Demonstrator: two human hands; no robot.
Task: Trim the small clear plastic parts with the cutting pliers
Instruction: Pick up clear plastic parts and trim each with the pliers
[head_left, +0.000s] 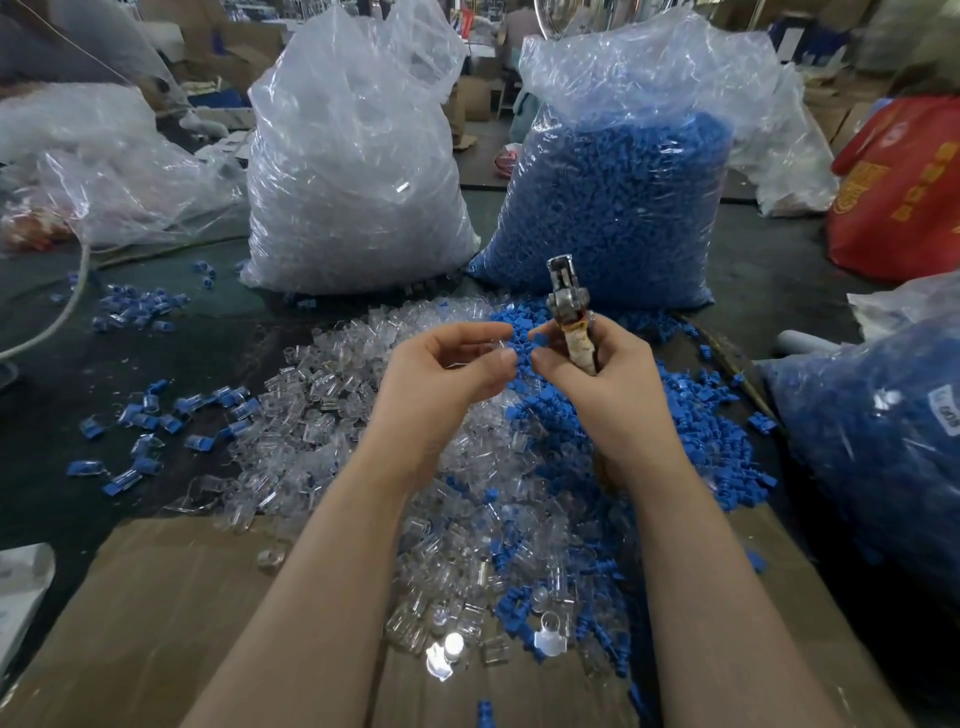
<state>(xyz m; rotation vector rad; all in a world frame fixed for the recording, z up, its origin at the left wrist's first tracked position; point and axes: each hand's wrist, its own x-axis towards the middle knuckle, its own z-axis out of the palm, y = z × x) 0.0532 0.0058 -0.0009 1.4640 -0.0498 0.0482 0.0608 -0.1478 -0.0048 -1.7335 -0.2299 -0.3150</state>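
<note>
Head view, right hand (597, 374) gripping pliers (569, 317)

Two tall stuffed sacks wall off the far side: the bag of clear parts (353, 171) on the left and the bag of blue parts (618, 208) on the right, touching at their bases. A third blue-filled bag (878, 431) blocks the right edge. The heap of loose clear and blue pieces (467, 467) covers the middle of the surface (47, 384). Bare dark stretches lie to the left, dotted with scattered blue pieces (140, 415), and flat cardboard (156, 613) lies open near the front.
</note>
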